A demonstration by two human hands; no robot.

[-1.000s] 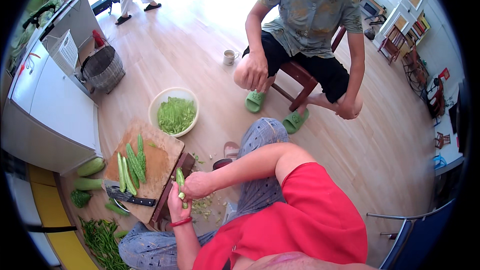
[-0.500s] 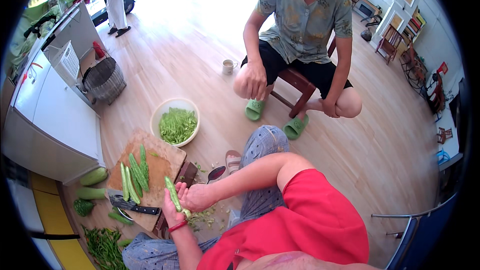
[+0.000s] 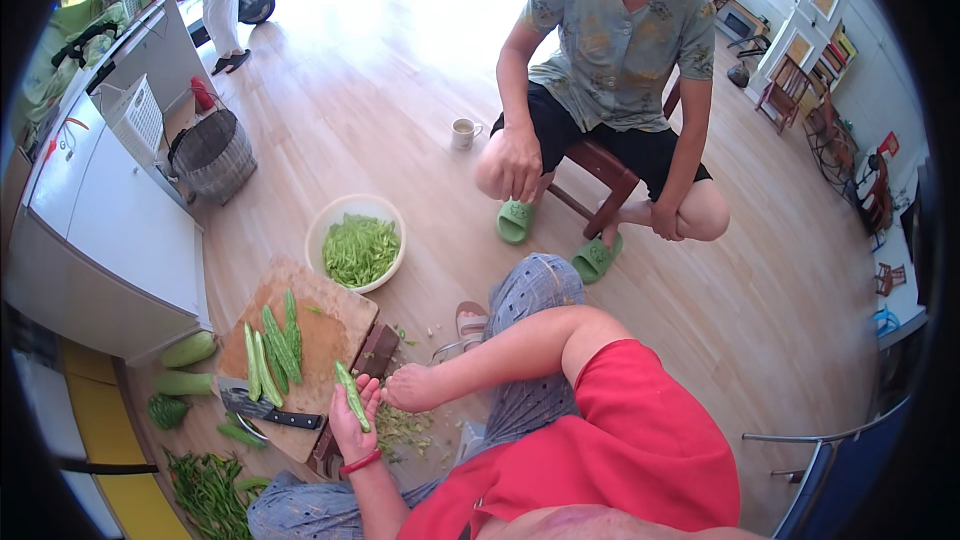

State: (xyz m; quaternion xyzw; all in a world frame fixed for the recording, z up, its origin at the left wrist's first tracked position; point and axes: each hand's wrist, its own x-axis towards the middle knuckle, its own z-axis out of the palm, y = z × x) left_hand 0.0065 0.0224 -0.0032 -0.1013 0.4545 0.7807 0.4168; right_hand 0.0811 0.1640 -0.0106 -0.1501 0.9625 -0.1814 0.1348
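My left hand (image 3: 350, 430), with a red band at the wrist, lies palm up at the near corner of the wooden cutting board (image 3: 325, 325) and holds a green gourd half (image 3: 351, 395). My right hand (image 3: 410, 388) is a closed fist just right of that piece, a small gap away; nothing shows in it. On the board lie several more gourd halves (image 3: 272, 345) and a black-handled knife (image 3: 268, 411). Behind the board stands a white bowl (image 3: 322, 225) of sliced green pieces.
Whole gourds (image 3: 185, 350) and a pile of green pods (image 3: 205, 490) lie left of the board, scraps (image 3: 402, 430) by my foot. A person sits opposite on a stool (image 3: 600, 175), cup (image 3: 463, 132) beside. A basket (image 3: 215, 155) and white cabinet (image 3: 100, 230) stand left.
My left hand has lowered the gourd half toward the board's near corner. My right hand has drawn slightly away from the piece to the right.
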